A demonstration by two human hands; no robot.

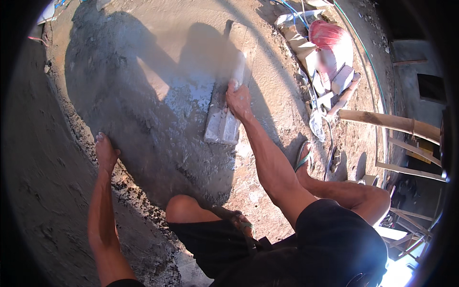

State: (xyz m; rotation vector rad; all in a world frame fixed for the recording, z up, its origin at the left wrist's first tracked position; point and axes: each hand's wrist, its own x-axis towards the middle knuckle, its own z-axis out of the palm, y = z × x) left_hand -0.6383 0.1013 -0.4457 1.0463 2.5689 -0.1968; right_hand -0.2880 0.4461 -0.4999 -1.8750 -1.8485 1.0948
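My right hand (239, 99) is closed round the grip of a long, cement-coated plastering float (224, 126). The float lies lengthwise on wet grey mortar (158, 119), its near end toward me and its far end partly in glare and blur. My left hand (106, 153) is apart from the float, over the rough seam where the floor meets the plastered wall (48, 182). Its thumb stands away from the fingers, the fingertips carry pale cement, and I see no tool in it. My bent knees and sandalled feet are close to the mortar.
Right of the mortar lie a torn cement sack (301, 45), a red and white sack or container (331, 43), and block pieces (342, 80). A bamboo pole (389, 123) juts in from the right. A thin green hose (366, 50) curves along the ground.
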